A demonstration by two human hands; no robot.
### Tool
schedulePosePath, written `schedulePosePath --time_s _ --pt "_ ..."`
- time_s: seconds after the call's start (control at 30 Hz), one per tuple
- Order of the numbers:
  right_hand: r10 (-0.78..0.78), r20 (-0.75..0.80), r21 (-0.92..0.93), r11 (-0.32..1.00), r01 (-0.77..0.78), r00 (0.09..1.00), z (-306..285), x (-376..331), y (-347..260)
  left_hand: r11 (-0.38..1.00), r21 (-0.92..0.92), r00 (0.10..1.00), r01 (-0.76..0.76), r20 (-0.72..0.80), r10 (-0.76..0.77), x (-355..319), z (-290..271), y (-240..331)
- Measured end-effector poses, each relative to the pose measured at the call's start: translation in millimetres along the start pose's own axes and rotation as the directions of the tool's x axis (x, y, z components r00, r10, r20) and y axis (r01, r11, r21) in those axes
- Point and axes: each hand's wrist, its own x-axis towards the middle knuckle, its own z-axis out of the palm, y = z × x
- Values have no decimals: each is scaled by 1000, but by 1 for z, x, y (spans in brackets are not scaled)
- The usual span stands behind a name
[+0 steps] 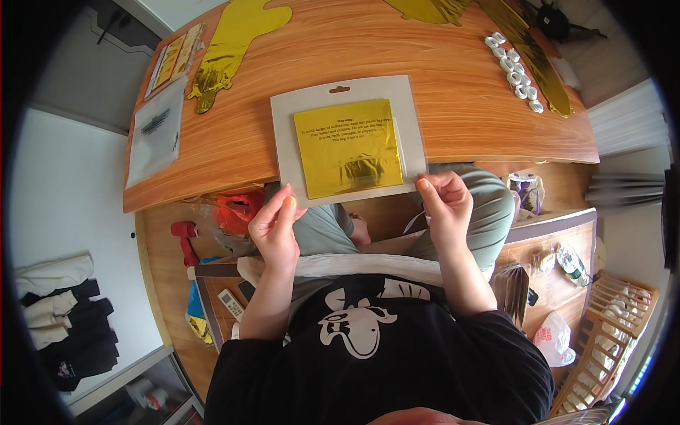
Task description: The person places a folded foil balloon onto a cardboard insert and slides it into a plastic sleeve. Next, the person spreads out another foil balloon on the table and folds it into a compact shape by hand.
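Between my hands is a flat hang-hole packet with a pale border (287, 134). A folded gold foil piece (350, 166) with dark print shows in its middle. My left hand (275, 227) pinches the packet's lower left corner between thumb and fingers. At the lower right corner, my right hand (446, 202) grips it the same way, thumb on top. The packet is held over the near edge of the wooden table (234, 152), tilted toward me.
Flat gold foil shapes (230, 49) lie at the table's far left and far right (528, 60). Several small white rolls (517, 74) sit in rows at right. Clear bags (157, 131) lie along the left edge. Below are a red bag (237, 212) and a remote control (231, 303).
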Motion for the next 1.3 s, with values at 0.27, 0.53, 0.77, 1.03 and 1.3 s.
schedulePosePath --time_s 0.27,0.53,0.77,1.03,1.3 --pt "-13 -50 55 998 16 999 4 1 5 999 22 998 -45 -45 46 2 3 -2" --pt "10 -32 51 999 -9 999 1 -1 6 999 4 987 -34 -157 35 1 7 -9" --pt "75 -64 81 994 -70 995 10 -6 -6 998 2 980 -60 -190 59 1 7 -13" --pt "167 15 14 986 -167 986 1 -7 -8 996 34 976 -88 -198 93 -2 10 -12" --pt "236 40 29 971 -237 971 -8 -8 1 997 -72 954 -20 -300 -2 -2 24 -9"
